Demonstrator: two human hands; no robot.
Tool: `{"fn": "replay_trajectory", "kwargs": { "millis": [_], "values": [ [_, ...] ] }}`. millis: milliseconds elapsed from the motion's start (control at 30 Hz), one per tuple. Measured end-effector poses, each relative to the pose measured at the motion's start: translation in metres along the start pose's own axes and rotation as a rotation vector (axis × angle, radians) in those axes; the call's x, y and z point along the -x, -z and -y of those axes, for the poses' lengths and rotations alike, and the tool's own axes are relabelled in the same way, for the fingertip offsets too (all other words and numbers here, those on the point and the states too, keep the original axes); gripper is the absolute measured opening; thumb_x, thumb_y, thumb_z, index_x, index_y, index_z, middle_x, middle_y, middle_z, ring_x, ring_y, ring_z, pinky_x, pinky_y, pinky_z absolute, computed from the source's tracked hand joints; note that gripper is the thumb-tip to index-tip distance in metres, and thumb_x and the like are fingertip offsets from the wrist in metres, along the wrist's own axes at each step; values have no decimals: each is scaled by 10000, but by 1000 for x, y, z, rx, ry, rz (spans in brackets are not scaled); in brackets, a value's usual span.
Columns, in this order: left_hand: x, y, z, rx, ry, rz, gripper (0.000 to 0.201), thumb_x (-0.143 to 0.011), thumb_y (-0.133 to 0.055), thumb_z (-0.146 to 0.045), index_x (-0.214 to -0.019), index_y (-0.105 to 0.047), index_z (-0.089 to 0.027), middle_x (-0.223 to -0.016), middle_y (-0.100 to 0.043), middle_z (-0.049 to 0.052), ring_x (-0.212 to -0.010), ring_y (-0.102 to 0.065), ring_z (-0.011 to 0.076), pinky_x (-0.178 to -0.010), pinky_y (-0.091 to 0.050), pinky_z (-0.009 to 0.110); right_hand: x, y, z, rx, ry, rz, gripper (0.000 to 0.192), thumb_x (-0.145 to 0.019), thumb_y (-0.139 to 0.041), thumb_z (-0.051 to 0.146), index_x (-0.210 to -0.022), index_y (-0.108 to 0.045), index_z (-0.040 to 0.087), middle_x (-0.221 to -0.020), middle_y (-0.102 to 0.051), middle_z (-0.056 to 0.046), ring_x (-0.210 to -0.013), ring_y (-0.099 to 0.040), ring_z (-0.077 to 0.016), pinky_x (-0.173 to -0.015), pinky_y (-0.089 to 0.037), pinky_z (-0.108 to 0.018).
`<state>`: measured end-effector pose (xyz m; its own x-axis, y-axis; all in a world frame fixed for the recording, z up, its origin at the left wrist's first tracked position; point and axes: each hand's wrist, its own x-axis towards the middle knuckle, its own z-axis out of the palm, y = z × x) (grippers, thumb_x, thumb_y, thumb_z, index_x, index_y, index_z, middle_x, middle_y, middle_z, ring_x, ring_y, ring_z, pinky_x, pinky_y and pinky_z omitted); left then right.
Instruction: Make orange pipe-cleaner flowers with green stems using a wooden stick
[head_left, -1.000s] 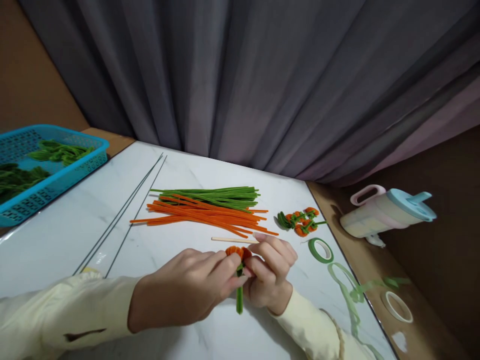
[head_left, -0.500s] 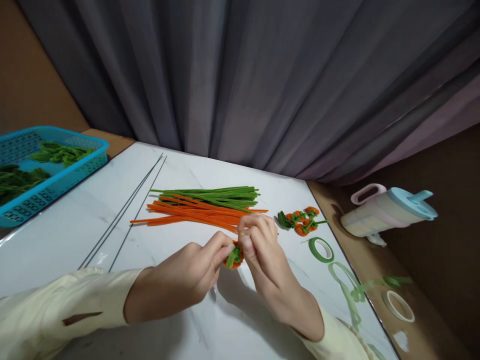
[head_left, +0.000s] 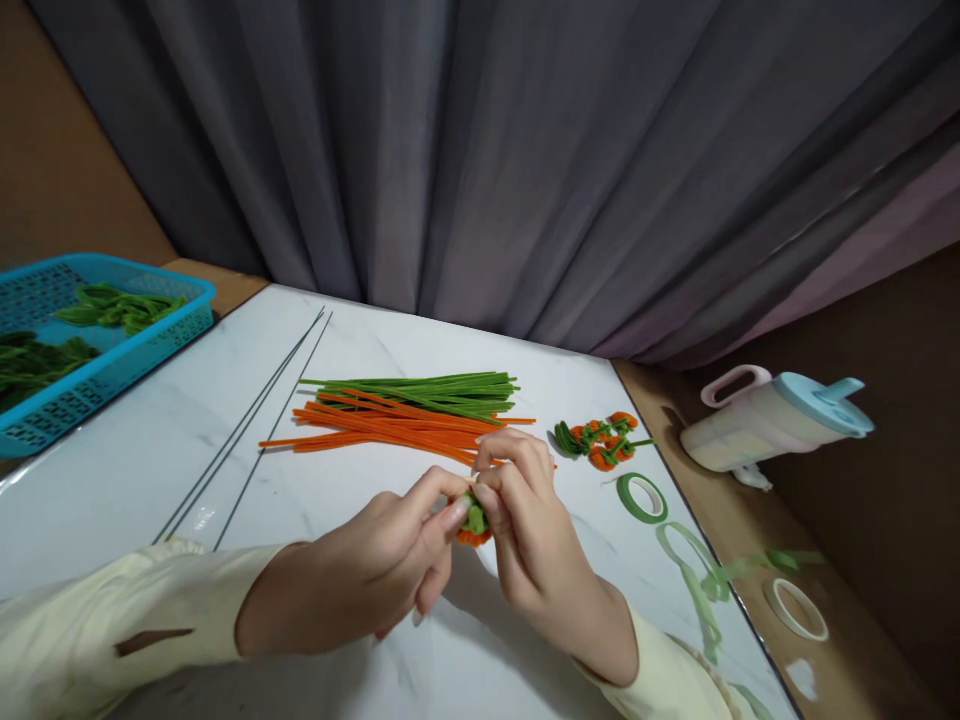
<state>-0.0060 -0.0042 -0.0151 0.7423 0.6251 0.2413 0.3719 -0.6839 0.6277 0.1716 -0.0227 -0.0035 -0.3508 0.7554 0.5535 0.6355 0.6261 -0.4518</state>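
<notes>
while both hands (head_left: 356,560) pinch the orange-and-green piece (head_left: 475,523), they partly hide it.

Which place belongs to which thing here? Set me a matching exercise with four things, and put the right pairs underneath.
Things
1. orange-and-green piece
2. blue basket
3. roll of green tape
4. lidded cup

Places
A. on the brown surface at the right
B. on the white tabletop, near its right edge
C. at the far left, with green leafy pieces inside
D. at the fingertips of the left hand and right hand

Pairs: 1-D, 2-C, 3-B, 4-A
</notes>
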Motion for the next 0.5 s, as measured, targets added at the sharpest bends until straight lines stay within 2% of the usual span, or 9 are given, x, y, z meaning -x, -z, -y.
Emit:
{"fn": "replay_trajectory", "kwargs": {
  "millis": [100,233,400,500],
  "values": [
    [-1,3,-6,177,106,74,187,-948,-306,-179,-977,-489,-208,-516,-555,-87,-319,-429,42,-348,-333,139,2,-3,0,59,19,-77,161,-872,-339,46,-834,-392,193,-920,-481,-67,-912,-441,-202,-770,-375,-382],
    [-4,0,-8,441,304,99,77,-889,-448,-261,-932,-462,-200,-485,-538,-99,-319,-469,54,-332,-364,123,5,-7,-1,162,80,-116,130,-857,-359,64,-866,-422,178,-941,-497,-83,-969,-458,-228,-779,-357,-398],
    [-7,-3,-8,582,327,-39,104,-865,-440,-197,-797,-514,-172,-592,-630,-48,-368,-549,53,-352,-400,116,5,-5,-2,299,148,-186,136,-836,-419,60,-873,-478,177,-983,-522,-88,-1026,-469,-246,-798,-346,-409],
    [-6,-1,-8,484,220,-122,144,-863,-438,-163,-756,-534,-165,-543,-618,-58,-356,-549,48,-365,-411,113,4,-1,-4,296,181,-205,142,-847,-425,62,-890,-486,182,-978,-523,-83,-1032,-474,-241,-820,-363,-415]
  ]
}}
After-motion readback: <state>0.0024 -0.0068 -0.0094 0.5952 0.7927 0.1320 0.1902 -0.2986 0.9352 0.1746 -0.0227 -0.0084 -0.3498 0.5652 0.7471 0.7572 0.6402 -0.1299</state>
